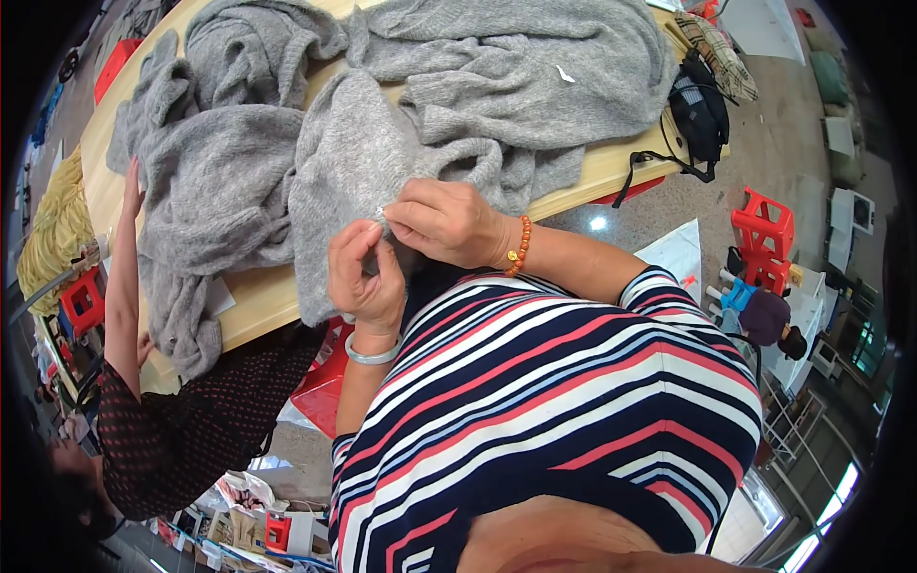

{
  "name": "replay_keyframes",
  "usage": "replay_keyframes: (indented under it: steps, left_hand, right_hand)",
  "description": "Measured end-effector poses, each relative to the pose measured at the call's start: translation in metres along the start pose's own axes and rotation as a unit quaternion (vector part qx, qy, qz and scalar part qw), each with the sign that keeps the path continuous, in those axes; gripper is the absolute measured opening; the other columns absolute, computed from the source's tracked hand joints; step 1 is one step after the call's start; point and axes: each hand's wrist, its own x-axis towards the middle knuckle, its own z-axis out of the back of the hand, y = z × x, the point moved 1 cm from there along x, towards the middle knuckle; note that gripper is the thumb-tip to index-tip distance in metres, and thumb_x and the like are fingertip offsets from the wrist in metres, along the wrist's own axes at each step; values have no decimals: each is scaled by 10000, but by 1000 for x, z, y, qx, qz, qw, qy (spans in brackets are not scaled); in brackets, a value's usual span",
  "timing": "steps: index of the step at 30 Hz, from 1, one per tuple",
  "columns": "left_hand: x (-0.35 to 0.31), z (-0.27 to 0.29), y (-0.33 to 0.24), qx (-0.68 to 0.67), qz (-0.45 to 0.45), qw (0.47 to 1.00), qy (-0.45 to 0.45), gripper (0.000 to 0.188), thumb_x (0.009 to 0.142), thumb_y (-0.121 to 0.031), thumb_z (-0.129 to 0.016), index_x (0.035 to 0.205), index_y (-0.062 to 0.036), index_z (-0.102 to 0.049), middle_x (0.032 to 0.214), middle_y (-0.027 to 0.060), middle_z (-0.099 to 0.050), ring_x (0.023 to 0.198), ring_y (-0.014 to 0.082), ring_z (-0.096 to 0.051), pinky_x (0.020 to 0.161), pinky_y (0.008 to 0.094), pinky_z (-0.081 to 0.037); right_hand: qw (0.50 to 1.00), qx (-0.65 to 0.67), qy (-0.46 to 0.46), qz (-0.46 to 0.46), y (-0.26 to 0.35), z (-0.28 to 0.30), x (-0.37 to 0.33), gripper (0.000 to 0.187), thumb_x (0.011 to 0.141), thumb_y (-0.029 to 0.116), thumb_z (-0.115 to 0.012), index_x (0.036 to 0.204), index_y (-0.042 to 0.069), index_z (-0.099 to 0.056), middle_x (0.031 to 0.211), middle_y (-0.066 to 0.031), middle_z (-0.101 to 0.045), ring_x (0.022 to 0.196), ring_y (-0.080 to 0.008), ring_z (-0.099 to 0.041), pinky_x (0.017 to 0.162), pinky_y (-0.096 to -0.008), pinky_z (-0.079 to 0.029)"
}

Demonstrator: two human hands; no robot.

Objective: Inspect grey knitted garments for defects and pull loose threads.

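Note:
My left hand (368, 280), with a pale bangle at the wrist, has its thumb and fingers curled to a pinch. Its fingertips meet those of my right hand (447, 222), which is also pinched and wears an orange bead bracelet. A tiny whitish bit shows between the fingertips, too small to name. Just beyond and below both hands lies a grey knitted garment (349, 134), draped over the table edge toward me. Whether the fingers also grip its knit cannot be made out.
More grey knits (535, 67) cover the wooden table (263, 304). A co-worker's arm (122, 277) reaches onto a grey pile (215, 181) at left. A black bag (700, 110) sits at the right table edge. Red stools (762, 224) stand on the floor.

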Motion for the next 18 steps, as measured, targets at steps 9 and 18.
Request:
replay_keyframes:
  steps: [9,18]
  left_hand:
    - [10,-5,6,8,-27,999,21,260,740,96,-655,963,-37,-646,933,141,-657,820,244,-650,718,309,-529]
    - [-24,21,88,-265,399,867,137,153,874,-17,-656,1025,-3,-641,866,-25,-636,732,35,-548,668,194,-445]
  right_hand:
    - [1000,-11,6,26,-18,-1,-6,223,731,34,-725,942,34,-655,775,-79,-603,661,-226,-622,561,-310,-507]
    - [938,140,155,-278,-80,4,20,196,819,198,-735,778,16,-676,659,-75,-651,598,-145,-605,560,-268,-477]
